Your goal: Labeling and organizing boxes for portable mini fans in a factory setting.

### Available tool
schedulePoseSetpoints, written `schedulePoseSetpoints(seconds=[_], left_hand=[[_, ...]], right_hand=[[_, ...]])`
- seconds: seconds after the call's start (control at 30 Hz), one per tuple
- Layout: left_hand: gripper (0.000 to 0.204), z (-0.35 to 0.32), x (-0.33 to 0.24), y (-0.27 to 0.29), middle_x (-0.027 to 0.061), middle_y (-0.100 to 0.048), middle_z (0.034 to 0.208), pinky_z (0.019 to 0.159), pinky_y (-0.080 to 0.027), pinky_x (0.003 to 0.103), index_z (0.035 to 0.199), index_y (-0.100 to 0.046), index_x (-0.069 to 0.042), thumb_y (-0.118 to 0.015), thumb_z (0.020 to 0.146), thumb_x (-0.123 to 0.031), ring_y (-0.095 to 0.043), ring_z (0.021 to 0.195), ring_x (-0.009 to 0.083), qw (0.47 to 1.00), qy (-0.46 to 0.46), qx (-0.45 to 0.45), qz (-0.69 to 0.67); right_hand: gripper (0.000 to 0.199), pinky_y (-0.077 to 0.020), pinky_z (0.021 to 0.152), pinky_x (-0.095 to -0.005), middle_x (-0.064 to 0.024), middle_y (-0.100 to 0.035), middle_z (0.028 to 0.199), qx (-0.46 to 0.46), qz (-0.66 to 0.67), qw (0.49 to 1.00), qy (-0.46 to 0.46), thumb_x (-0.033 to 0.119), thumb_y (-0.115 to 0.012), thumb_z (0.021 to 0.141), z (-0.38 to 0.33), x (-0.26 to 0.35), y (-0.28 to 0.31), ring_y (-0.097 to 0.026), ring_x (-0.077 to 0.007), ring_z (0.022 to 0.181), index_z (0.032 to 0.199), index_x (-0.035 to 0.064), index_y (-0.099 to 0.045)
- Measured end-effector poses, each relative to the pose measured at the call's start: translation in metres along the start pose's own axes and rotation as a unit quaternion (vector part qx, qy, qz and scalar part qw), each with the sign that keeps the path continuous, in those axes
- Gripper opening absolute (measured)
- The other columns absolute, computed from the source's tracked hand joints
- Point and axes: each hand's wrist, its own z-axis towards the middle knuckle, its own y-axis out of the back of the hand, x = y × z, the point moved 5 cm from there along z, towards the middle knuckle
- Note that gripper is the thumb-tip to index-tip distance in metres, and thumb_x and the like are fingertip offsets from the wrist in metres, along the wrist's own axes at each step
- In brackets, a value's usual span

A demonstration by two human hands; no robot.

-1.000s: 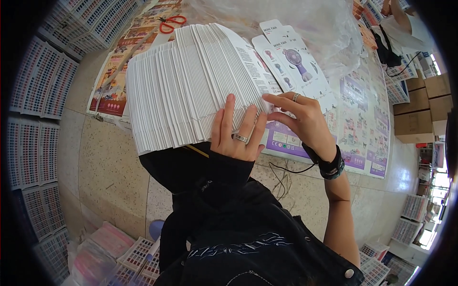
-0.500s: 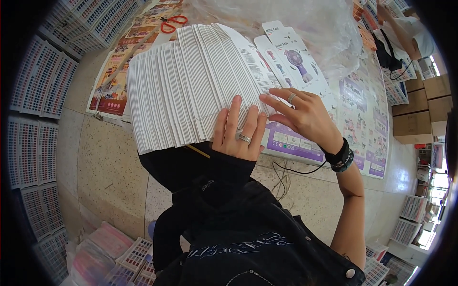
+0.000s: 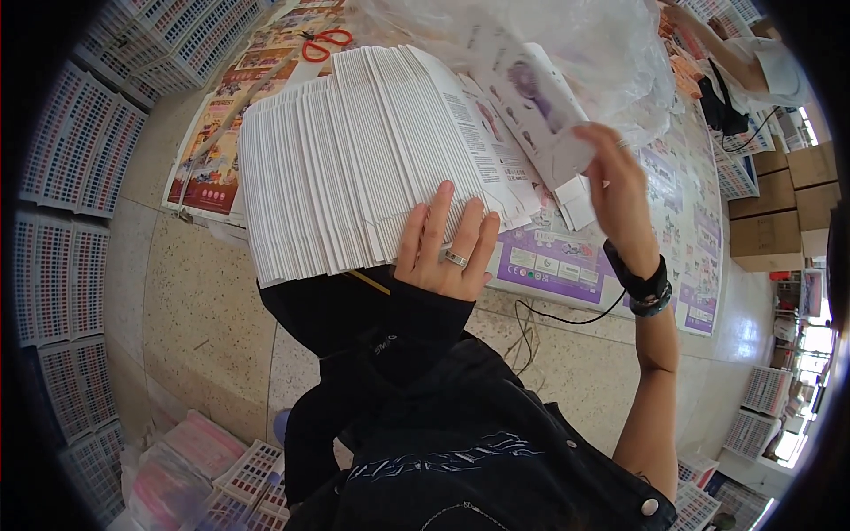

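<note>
A long fanned stack of flat white folded cartons (image 3: 345,168) leans across the table in front of me. My left hand (image 3: 447,248) lies flat on its near right edge, fingers spread, a silver ring on one of them. My right hand (image 3: 615,181), blurred by motion, pinches the near edge of one flat carton (image 3: 540,102) printed with a purple hand fan. That carton is tilted up, off the stack's right end. Beneath and beside it lie other flat cartons (image 3: 578,202), partly hidden by it and by my hand.
Clear plastic sheeting (image 3: 611,53) is bunched on the far side of the printed table cover (image 3: 673,221). Red-handled scissors (image 3: 327,46) lie at the far left. Stacked white crates (image 3: 66,150) line the left; brown boxes (image 3: 766,226) stand right. Another person's arm (image 3: 708,35) shows at upper right.
My right hand has moved right and lifted a fan-printed carton from the right end of the stack, tilting it up. My left hand has stayed nearly still on the stack.
</note>
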Motion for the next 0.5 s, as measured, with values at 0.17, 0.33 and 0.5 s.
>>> schedulePoseSetpoints(seconds=[0.17,0.33,0.5], left_hand=[[0.08,-0.003,0.003,0.002,0.0053,-0.047,0.141,0.11,-0.031,0.051,0.131,-0.057,-0.017,-0.087,0.058,-0.029,-0.034,0.139,0.0351,1.0,-0.007,0.01,-0.015],[0.081,0.0,-0.001,0.007,0.0048,-0.046,0.141,0.111,-0.03,0.051,0.133,-0.056,-0.017,-0.087,0.059,-0.03,-0.032,0.14,0.036,0.999,0.003,0.04,-0.02],[0.081,0.001,-0.002,0.0,0.0036,-0.043,0.142,0.111,-0.029,0.054,0.133,-0.056,-0.019,-0.087,0.059,-0.03,-0.03,0.14,0.039,0.999,0.003,0.037,0.0]], right_hand=[[0.049,-0.0508,0.09,-0.04,-0.0176,-0.048,0.137,-0.006,-0.187,0.982,-0.005,0.01,-0.071,0.081,0.002,0.02,0.003,-0.06,-0.0348,0.109,0.128,0.0167,-0.06],[0.046,-0.0513,0.091,-0.0397,-0.0153,-0.053,0.132,0.183,0.081,0.976,0.091,0.017,-0.071,0.083,0.009,0.071,-0.025,-0.059,-0.032,0.113,0.127,0.016,-0.06],[0.034,-0.056,0.068,-0.0304,-0.0125,-0.061,0.109,0.195,0.174,0.965,0.006,0.015,-0.068,0.088,0.035,0.055,-0.052,-0.063,-0.021,0.086,0.12,0.0076,-0.059]])
